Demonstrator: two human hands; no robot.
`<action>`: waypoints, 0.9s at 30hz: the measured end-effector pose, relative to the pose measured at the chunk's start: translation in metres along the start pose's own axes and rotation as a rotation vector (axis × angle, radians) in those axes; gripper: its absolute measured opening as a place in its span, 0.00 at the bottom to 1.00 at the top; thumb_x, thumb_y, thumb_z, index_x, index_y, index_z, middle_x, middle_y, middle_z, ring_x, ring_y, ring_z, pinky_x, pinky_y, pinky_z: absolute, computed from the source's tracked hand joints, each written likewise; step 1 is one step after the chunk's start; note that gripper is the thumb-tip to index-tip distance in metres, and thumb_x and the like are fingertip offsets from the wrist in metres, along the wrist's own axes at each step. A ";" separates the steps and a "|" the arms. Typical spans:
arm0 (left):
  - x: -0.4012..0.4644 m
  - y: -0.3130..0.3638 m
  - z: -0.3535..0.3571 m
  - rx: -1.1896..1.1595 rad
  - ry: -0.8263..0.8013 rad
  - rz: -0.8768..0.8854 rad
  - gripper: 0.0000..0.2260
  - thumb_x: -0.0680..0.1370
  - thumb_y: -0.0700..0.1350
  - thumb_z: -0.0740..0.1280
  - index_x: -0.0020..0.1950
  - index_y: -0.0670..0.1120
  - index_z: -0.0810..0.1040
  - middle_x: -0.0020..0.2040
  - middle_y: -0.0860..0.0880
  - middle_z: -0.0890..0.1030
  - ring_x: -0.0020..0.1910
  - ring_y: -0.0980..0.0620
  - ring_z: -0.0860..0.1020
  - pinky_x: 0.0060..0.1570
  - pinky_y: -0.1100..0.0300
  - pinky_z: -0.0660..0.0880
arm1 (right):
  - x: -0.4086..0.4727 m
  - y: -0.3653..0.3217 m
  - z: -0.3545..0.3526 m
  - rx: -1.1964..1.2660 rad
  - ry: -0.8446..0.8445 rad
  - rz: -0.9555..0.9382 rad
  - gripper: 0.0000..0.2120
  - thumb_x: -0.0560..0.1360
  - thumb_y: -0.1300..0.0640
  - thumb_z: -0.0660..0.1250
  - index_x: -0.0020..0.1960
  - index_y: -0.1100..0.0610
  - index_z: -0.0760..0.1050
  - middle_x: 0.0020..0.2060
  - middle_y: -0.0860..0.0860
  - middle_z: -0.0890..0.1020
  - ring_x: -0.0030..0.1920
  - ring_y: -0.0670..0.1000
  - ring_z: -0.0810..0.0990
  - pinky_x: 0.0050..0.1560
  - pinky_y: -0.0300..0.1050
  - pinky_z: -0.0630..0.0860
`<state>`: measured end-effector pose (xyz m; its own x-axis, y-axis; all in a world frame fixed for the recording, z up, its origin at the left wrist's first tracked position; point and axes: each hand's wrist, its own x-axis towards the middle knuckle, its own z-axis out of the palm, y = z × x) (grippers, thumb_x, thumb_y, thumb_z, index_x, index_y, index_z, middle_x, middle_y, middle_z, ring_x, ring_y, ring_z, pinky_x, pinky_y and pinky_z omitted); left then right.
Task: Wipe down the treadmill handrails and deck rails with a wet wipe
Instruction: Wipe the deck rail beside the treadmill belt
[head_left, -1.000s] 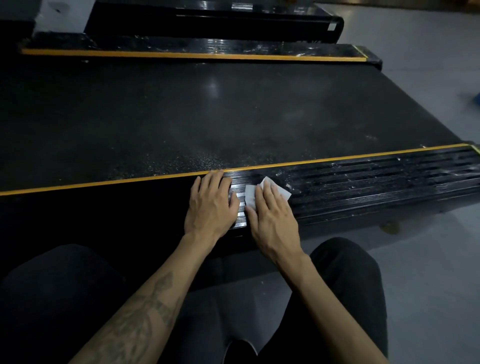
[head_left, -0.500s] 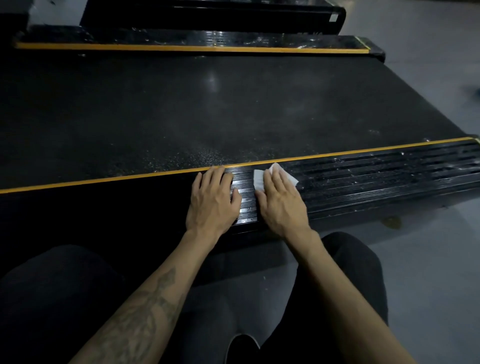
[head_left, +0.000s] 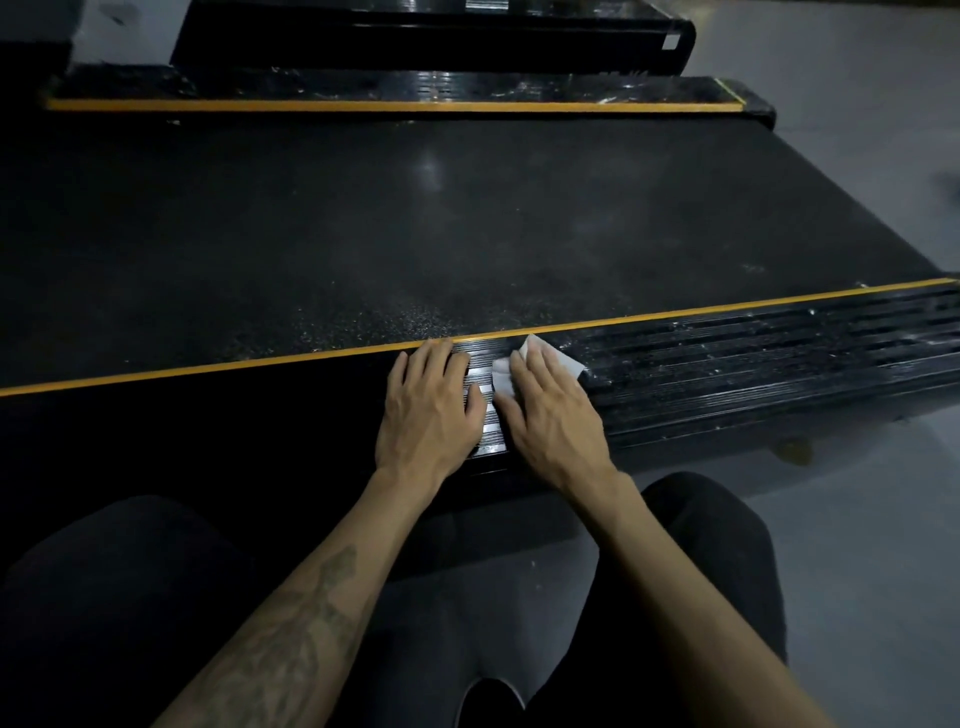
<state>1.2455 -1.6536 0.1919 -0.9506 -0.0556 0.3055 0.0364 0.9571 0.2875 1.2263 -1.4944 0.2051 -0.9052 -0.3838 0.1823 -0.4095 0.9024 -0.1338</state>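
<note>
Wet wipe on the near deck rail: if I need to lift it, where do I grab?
Pinch the wet wipe at its free corner poking out beyond the right hand's fingertips, probably coming from the right; the rest lies flat under that hand.

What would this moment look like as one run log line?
right hand: presses white wet wipe on ribbed black deck rail | left hand: flat on rail

Dim, grainy view; overhead glare on the belt, edges bowed.
</note>
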 end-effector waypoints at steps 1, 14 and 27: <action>0.000 0.000 0.000 0.003 -0.009 -0.001 0.19 0.81 0.51 0.58 0.66 0.43 0.78 0.70 0.44 0.76 0.72 0.45 0.72 0.74 0.43 0.66 | 0.005 0.003 0.000 -0.015 -0.045 -0.001 0.29 0.87 0.48 0.54 0.81 0.65 0.57 0.81 0.62 0.57 0.83 0.56 0.52 0.77 0.40 0.35; 0.000 0.001 -0.002 0.002 -0.032 -0.014 0.19 0.82 0.50 0.61 0.68 0.43 0.77 0.72 0.44 0.75 0.73 0.45 0.71 0.75 0.43 0.65 | 0.025 0.013 0.003 -0.125 -0.177 -0.026 0.29 0.88 0.47 0.46 0.83 0.63 0.50 0.83 0.61 0.52 0.83 0.58 0.45 0.81 0.48 0.38; 0.001 0.001 -0.002 0.012 -0.036 -0.018 0.19 0.82 0.51 0.61 0.68 0.43 0.76 0.71 0.45 0.75 0.73 0.45 0.70 0.75 0.43 0.65 | 0.008 0.010 -0.003 0.195 -0.134 0.128 0.30 0.86 0.45 0.54 0.80 0.64 0.57 0.81 0.60 0.59 0.82 0.56 0.55 0.81 0.49 0.52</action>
<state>1.2450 -1.6536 0.1939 -0.9615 -0.0625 0.2675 0.0159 0.9595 0.2814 1.2157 -1.4882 0.2082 -0.9525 -0.3036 0.0229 -0.2934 0.8955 -0.3347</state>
